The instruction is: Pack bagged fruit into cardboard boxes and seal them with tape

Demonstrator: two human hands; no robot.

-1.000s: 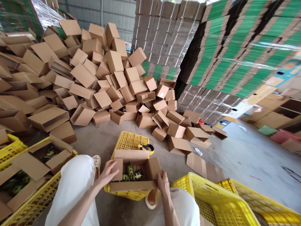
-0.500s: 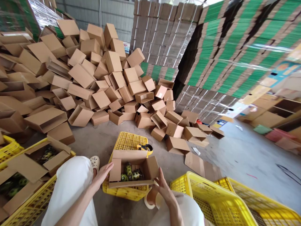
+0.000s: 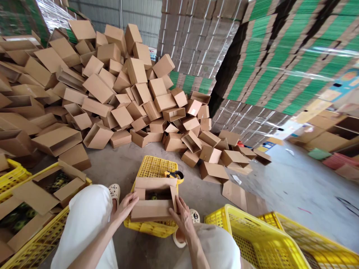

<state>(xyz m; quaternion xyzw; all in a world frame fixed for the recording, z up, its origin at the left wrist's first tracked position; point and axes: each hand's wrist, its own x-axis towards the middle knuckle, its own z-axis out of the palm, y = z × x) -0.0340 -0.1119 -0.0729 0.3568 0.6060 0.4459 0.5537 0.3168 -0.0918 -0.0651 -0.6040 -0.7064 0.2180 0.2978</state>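
A cardboard box (image 3: pixel 153 211) rests on an upturned-looking yellow crate (image 3: pixel 157 166) between the knees. Its near flap and both side flaps lean inward, and a little of a green item (image 3: pixel 154 196) shows through the gap. My left hand (image 3: pixel 127 205) lies against the box's left side, fingers extended and holding nothing. On the right, my right hand (image 3: pixel 182 215) touches the right flap and the near flap's corner with its fingers and thumb spread. A tape dispenser (image 3: pixel 175 175) with yellow and black parts sits on the crate behind the box.
Open boxes (image 3: pixel 42 201) with green items stand in a yellow crate at left. Yellow crates (image 3: pixel 252 231) stand at lower right. A large pile of cardboard boxes (image 3: pixel 101 87) rises ahead, with bundled flat cardboard (image 3: pixel 260 67) stacked behind at right.
The near flap and the side flaps of the box have folded inward, covering most of the green items. My right hand has moved left with the right flap. The view has shifted slightly.
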